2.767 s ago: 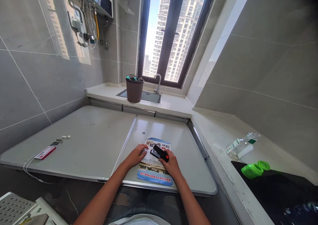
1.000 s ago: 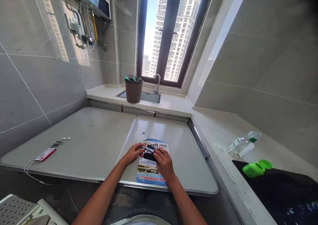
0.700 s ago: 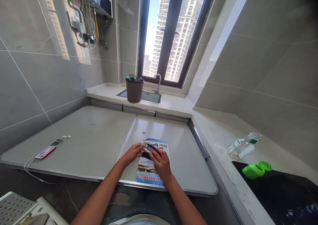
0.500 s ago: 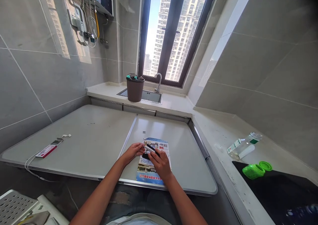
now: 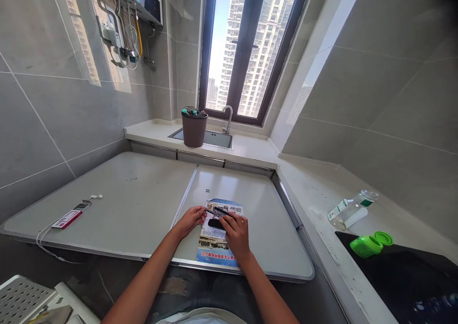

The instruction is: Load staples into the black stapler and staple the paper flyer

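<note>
Over a printed sheet (image 5: 218,256) on the folding table, both hands work at a small black and silver stapler (image 5: 216,223), which appears opened up. My left hand (image 5: 192,220) is closed in a pinch at the end of its thin metal part. From the other side, my right hand (image 5: 236,232) grips the black upper part, fingers bent around it. A rounded black part sits low between the hands, over the paper. The fingers hide some of the stapler. Just beyond the sheet lie small dark metal strips (image 5: 207,190), like staples.
The folding table (image 5: 153,209) has a centre seam. At its left lies a red and white box (image 5: 67,219) with a white cable. Behind stand a brown bin (image 5: 194,132) and a sink (image 5: 219,139). A clear bottle (image 5: 352,210) and green container (image 5: 365,246) are at the right.
My right hand has shifted slightly right and up, with the black part of the stapler at a different angle. More of the rounded black part shows. My left hand has barely moved.
</note>
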`<state>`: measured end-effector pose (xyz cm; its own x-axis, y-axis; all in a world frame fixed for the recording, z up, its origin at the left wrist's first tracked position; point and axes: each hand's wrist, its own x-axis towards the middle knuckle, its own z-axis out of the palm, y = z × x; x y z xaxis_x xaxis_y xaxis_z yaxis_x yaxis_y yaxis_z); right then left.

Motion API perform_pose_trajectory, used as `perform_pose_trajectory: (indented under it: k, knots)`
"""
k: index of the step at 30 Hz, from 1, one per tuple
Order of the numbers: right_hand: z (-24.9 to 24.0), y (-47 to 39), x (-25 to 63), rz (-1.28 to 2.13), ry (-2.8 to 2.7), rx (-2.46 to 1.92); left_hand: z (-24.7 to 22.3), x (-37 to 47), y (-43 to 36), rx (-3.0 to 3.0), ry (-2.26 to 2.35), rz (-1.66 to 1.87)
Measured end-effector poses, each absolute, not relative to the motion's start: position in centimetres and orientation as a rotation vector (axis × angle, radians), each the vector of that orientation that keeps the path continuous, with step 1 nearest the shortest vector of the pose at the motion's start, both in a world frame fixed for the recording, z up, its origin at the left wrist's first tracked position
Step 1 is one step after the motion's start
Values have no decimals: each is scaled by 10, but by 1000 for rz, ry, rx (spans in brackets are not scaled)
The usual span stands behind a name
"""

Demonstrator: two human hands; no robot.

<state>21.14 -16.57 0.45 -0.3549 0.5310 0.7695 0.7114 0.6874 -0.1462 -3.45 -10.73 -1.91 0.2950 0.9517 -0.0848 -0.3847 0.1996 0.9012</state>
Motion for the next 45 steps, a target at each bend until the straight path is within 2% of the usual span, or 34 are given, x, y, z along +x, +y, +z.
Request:
perform_pose_trajectory:
  k: [4, 8, 16, 19, 24, 30, 45]
  knots:
    - [5, -165, 218, 121, -1704, -1308, -20, -33, -106, 848, 784, 1163]
    - [3, -161, 228, 487, -1507, -1446, -19, -33, -107, 807, 750, 1176]
    - [-15, -153, 242, 628, -1491, -1567, -11, -34, -116, 1027, 792, 1066]
    - [-12, -155, 243, 533, -1538, -1528, -9, -35, -117, 1115, 810, 1006]
    - [14, -173, 225, 77, -1788, -1229, -11, -36, -117, 1242, 769, 926]
    - [23, -184, 175, 28, -2149, -819, -14, -36, -118, 1310, 673, 880]
    - [24, -176, 175, -59, -2091, -874, -20, -37, -116, 1379, 627, 834]
